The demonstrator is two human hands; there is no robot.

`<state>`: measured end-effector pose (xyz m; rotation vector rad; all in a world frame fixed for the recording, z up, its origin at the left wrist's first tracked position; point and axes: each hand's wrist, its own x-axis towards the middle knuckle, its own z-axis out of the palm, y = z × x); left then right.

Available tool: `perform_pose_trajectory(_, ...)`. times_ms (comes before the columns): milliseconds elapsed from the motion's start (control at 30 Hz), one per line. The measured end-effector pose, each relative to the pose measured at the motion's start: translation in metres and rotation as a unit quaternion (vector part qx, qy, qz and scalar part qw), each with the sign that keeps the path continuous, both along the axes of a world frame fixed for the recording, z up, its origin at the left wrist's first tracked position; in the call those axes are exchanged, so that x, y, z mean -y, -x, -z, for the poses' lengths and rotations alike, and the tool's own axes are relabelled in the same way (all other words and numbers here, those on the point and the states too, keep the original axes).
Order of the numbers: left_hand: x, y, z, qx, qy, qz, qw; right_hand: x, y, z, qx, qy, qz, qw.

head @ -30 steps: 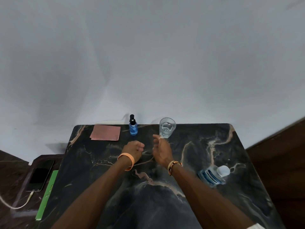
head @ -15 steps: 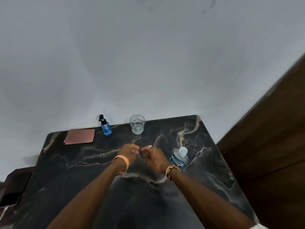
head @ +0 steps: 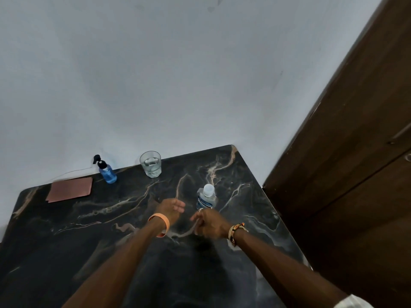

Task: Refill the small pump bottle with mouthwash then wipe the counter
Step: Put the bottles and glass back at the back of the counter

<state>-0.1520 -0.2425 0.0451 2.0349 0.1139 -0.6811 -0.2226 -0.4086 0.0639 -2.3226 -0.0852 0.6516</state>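
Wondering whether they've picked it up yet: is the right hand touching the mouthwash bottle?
Cannot tell. In the head view the right hand overlaps the base of the mouthwash bottle, so any gap or contact between them is hidden.

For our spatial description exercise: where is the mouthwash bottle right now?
In the head view, the mouthwash bottle stands on the marble counter's right half, just beyond the right hand and nearer the person than the drinking glass.
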Motion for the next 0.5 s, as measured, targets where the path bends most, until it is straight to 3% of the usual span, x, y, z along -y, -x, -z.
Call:
perform_pose_trajectory(267, 0.007, 0.004, 0.004, 0.011, 0.004, -0.01, 1.0, 0.047, 0.019, 0.004, -0.13, 0.007, 0.051, 0.99)
perform_pose_trajectory(500, 0.013, 0.003, 0.011, 0.038, -0.032, 0.025, 0.998, 0.082, 0.018, 0.006, -0.102, 0.152, 0.068, 0.981)
